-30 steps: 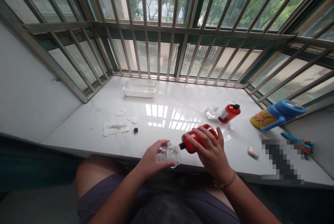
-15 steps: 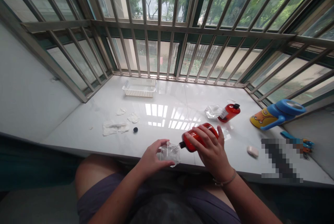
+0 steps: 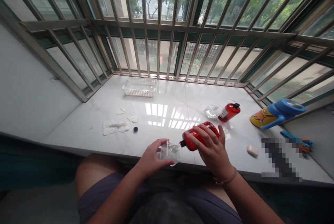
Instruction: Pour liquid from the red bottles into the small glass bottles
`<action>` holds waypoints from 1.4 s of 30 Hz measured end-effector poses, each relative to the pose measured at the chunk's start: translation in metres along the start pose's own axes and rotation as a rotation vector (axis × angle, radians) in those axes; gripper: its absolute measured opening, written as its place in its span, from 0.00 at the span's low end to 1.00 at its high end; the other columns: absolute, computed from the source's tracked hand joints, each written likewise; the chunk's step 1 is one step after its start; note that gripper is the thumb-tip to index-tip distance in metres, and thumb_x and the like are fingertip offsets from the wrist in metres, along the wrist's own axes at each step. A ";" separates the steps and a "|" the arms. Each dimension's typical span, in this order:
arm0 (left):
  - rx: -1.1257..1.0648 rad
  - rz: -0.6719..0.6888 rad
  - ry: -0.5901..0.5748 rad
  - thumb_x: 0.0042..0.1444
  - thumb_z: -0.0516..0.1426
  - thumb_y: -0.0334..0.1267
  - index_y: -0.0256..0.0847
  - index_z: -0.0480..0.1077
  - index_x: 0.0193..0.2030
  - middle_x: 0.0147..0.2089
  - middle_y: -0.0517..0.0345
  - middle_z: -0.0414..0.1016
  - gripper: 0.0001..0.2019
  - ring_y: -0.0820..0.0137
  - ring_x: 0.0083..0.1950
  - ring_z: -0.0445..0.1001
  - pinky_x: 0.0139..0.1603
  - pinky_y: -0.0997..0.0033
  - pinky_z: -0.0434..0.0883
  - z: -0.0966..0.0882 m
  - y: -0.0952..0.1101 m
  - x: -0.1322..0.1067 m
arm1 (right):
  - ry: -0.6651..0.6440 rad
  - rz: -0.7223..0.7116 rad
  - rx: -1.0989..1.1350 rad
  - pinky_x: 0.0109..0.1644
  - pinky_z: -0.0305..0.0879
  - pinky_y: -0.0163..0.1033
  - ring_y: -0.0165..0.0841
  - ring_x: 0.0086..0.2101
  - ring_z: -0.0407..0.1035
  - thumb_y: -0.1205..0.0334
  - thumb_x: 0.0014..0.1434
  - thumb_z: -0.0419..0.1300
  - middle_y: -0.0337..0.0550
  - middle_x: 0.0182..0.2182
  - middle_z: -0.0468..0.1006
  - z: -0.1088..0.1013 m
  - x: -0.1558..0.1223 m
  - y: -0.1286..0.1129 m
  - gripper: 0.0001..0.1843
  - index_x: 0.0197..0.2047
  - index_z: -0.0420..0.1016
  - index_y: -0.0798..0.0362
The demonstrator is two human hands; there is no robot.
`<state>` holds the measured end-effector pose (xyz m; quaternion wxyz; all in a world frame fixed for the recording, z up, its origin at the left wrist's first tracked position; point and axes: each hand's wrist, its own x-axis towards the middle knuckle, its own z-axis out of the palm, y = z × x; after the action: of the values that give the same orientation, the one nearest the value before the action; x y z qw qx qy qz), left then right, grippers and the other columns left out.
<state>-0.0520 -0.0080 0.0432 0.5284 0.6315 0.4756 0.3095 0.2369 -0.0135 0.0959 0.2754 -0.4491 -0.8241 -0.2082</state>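
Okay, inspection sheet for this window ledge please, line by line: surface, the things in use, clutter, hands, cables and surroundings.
Surface: white polished sill, glossy, reflecting the window.
Job's things: red bottle, tilted, black tip at the edge of the clear plastic container.
Clutter: crumpled tissues, black cap, white plastic basket, glass dish, second red bottle, soap bar, blue-and-yellow plastic object.
Hands: left hand holds the container; right hand grips the bottle.
Cables: nothing seen.
Surroundings: barred window, trees outside.
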 end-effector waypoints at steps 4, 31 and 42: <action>0.001 -0.003 -0.001 0.47 0.77 0.48 0.50 0.73 0.66 0.66 0.46 0.77 0.40 0.48 0.68 0.75 0.66 0.47 0.77 0.000 0.000 0.000 | -0.002 -0.003 -0.005 0.80 0.37 0.73 0.45 0.67 0.67 0.75 0.69 0.61 0.45 0.64 0.78 -0.001 0.001 0.000 0.33 0.71 0.71 0.36; 0.036 -0.003 0.014 0.47 0.77 0.46 0.49 0.73 0.65 0.67 0.48 0.77 0.38 0.48 0.68 0.74 0.65 0.49 0.76 0.000 0.000 0.001 | 0.028 -0.040 -0.051 0.80 0.36 0.72 0.43 0.67 0.68 0.76 0.68 0.62 0.43 0.64 0.79 -0.005 0.007 0.004 0.33 0.70 0.73 0.35; 0.038 0.002 0.018 0.46 0.77 0.45 0.49 0.73 0.65 0.67 0.48 0.76 0.39 0.49 0.69 0.74 0.65 0.50 0.76 0.001 -0.004 0.002 | 0.050 -0.057 -0.073 0.80 0.38 0.72 0.42 0.67 0.69 0.73 0.70 0.63 0.41 0.63 0.80 -0.006 0.011 0.005 0.31 0.69 0.73 0.34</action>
<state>-0.0517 -0.0067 0.0389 0.5119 0.6390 0.4854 0.3066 0.2377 -0.0080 0.1084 0.2733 -0.4298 -0.8214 -0.2568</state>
